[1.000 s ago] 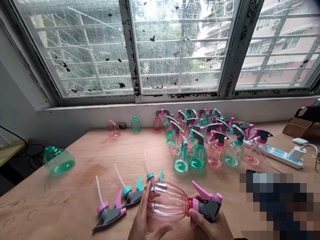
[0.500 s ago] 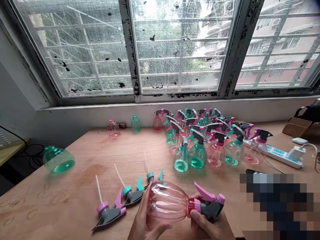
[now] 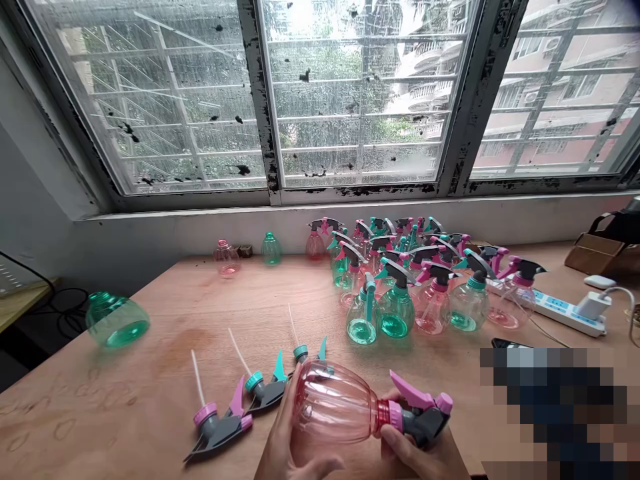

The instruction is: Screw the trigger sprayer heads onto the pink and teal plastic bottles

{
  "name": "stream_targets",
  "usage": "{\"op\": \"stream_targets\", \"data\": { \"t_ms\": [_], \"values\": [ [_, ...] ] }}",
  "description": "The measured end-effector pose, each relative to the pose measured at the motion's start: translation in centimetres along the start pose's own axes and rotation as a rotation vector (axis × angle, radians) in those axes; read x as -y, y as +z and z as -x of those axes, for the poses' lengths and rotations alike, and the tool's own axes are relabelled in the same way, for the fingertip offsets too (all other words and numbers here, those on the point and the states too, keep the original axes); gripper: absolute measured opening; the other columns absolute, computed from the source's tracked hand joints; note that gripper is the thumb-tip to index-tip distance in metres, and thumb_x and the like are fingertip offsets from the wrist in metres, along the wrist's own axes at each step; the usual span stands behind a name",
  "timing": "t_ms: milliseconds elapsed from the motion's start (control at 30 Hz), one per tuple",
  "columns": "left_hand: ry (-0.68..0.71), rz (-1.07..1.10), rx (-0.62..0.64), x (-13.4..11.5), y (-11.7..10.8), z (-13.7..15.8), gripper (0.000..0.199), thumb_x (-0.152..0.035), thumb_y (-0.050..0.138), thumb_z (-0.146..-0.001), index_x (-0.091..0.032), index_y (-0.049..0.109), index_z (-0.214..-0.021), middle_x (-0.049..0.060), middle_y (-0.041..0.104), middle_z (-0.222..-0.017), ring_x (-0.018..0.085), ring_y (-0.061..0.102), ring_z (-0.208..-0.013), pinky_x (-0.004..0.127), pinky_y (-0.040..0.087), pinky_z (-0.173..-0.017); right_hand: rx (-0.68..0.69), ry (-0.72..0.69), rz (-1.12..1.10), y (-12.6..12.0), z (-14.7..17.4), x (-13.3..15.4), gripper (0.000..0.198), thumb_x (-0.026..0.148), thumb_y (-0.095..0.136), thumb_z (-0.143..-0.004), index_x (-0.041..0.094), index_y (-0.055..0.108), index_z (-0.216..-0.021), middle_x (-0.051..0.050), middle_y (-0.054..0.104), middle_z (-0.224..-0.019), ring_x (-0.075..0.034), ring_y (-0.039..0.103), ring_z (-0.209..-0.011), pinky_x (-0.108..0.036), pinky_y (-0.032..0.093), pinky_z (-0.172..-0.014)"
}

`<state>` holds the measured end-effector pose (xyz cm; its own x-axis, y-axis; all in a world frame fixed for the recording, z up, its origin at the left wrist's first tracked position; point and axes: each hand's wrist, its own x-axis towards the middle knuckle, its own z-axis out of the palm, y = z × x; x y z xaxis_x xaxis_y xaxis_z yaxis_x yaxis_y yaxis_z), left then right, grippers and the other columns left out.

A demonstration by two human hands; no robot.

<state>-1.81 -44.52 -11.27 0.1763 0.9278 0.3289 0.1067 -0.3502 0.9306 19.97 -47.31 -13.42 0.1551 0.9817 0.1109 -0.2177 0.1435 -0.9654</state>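
Observation:
A pink clear spray bottle (image 3: 336,403) lies sideways above the table's front, its base to the left. My left hand (image 3: 287,440) is wrapped round the base end. At the neck, my right hand (image 3: 417,453) grips the pink collar of the grey-and-pink spray head (image 3: 423,413), which sits against the bottle's mouth. Whether the collar is fully screwed down I cannot tell. Left of my left hand lie loose spray heads with tubes pointing up: a pink-and-grey one (image 3: 217,427), a teal-and-grey one (image 3: 265,387) and another teal one (image 3: 301,353), partly hidden behind the bottle.
Several pink and green bottles with spray heads (image 3: 395,313) stand at centre right. Headless bottles are a green one (image 3: 117,323) at left, a pink one (image 3: 227,260) and a green one (image 3: 271,250) at the back. A power strip (image 3: 565,310) and brown box (image 3: 600,253) lie right.
The spray head has turned slightly at the bottle's neck, its pink trigger tilting a little lower. My right fingers have shifted slightly with it; the bottle stays almost in place.

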Motion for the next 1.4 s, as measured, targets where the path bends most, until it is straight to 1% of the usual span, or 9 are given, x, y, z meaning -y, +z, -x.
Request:
{"op": "stream_targets", "data": {
  "t_ms": [167, 367, 500, 733, 933, 1000, 1167, 1267, 1400],
  "values": [
    [0.005, 0.019, -0.011, -0.9, 0.1, -0.4, 0.084, -0.054, 0.075, -0.078, -0.031, 0.039, -0.150, 0.008, 0.044, -0.155, 0.037, 0.038, -0.143, 0.049, 0.025, -0.122, 0.007, 0.005, 0.005, 0.3, -0.1, 0.7, 0.043, 0.054, 0.080, -0.074, 0.021, 0.067, -0.098, -0.001, 0.071, -0.055, -0.015, 0.059, -0.046, -0.024, 0.043, -0.049],
    [-0.030, 0.029, -0.027, -0.7, 0.1, -0.3, 0.085, -0.047, 0.079, -0.077, -0.035, 0.037, -0.150, 0.006, 0.046, -0.154, 0.035, 0.048, -0.137, 0.046, 0.033, -0.119, -0.052, 0.023, -0.004, 0.8, -0.2, 1.6, 0.043, 0.054, 0.081, -0.072, 0.020, 0.068, -0.094, 0.000, 0.069, -0.056, -0.017, 0.062, -0.048, -0.028, 0.048, -0.052],
    [-0.047, 0.057, -0.028, -0.2, 0.1, 0.0, 0.099, -0.055, 0.081, -0.070, -0.032, 0.032, -0.153, 0.008, 0.042, -0.157, 0.036, 0.040, -0.142, 0.046, 0.028, -0.121, -0.024, 0.015, 0.041, 0.6, -0.1, 1.0, 0.042, 0.053, 0.081, -0.072, 0.019, 0.069, -0.093, -0.001, 0.070, -0.054, -0.017, 0.062, -0.047, -0.027, 0.045, -0.050],
    [-0.082, 0.063, -0.019, -1.0, 0.2, -0.4, 0.090, -0.055, 0.076, -0.076, -0.027, 0.036, -0.152, 0.011, 0.057, -0.145, 0.036, 0.048, -0.137, 0.046, 0.035, -0.117, -0.018, 0.000, 0.066, 0.6, -0.2, 0.9, 0.038, 0.051, 0.082, -0.072, 0.020, 0.071, -0.092, -0.001, 0.070, -0.053, -0.017, 0.062, -0.047, -0.026, 0.045, -0.049],
    [-0.042, 0.097, -0.041, -0.2, 0.0, -0.2, 0.090, -0.048, 0.082, -0.073, -0.033, 0.038, -0.150, 0.009, 0.045, -0.155, 0.037, 0.055, -0.131, 0.045, 0.044, -0.111, -0.008, -0.013, 0.030, 0.6, -0.2, 1.0, 0.039, 0.051, 0.081, -0.073, 0.020, 0.071, -0.095, -0.001, 0.071, -0.054, -0.016, 0.061, -0.046, -0.026, 0.044, -0.047],
    [-0.047, 0.072, -0.057, 0.0, 0.1, -0.1, 0.089, -0.048, 0.081, -0.073, -0.032, 0.039, -0.149, 0.009, 0.046, -0.154, 0.036, 0.052, -0.133, 0.045, 0.041, -0.113, 0.001, -0.007, 0.028, 0.6, -0.1, 1.0, 0.040, 0.052, 0.081, -0.073, 0.020, 0.070, -0.095, 0.000, 0.070, -0.053, -0.016, 0.061, -0.045, -0.026, 0.044, -0.046],
    [-0.036, 0.079, -0.008, -0.2, -0.1, 0.0, 0.108, -0.063, 0.080, -0.065, -0.026, 0.031, -0.153, 0.013, 0.048, -0.152, 0.038, 0.038, -0.143, 0.048, 0.023, -0.122, 0.011, 0.003, 0.019, 0.6, 0.0, 0.9, 0.043, 0.053, 0.082, -0.071, 0.021, 0.069, -0.096, -0.001, 0.071, -0.054, -0.016, 0.061, -0.046, -0.026, 0.045, -0.046],
    [-0.072, 0.117, 0.018, 0.1, -0.2, -0.2, 0.101, -0.064, 0.075, -0.071, -0.023, 0.033, -0.153, 0.016, 0.048, -0.152, 0.039, 0.041, -0.141, 0.050, 0.026, -0.120, 0.024, -0.008, 0.039, 0.5, 0.0, 0.7, 0.043, 0.055, 0.081, -0.071, 0.020, 0.070, -0.094, -0.001, 0.069, -0.052, -0.016, 0.058, -0.045, -0.024, 0.040, -0.042],
    [-0.091, 0.088, 0.032, 0.7, -0.3, -0.4, 0.097, -0.055, 0.083, -0.067, -0.026, 0.040, -0.149, 0.013, 0.047, -0.153, 0.038, 0.042, -0.140, 0.048, 0.030, -0.119, 0.023, -0.005, 0.032, 0.3, 0.1, 0.1, 0.043, 0.056, 0.080, -0.073, 0.021, 0.071, -0.097, -0.001, 0.068, -0.051, -0.013, 0.051, -0.041, -0.022, 0.031, -0.038]
  ]
}}
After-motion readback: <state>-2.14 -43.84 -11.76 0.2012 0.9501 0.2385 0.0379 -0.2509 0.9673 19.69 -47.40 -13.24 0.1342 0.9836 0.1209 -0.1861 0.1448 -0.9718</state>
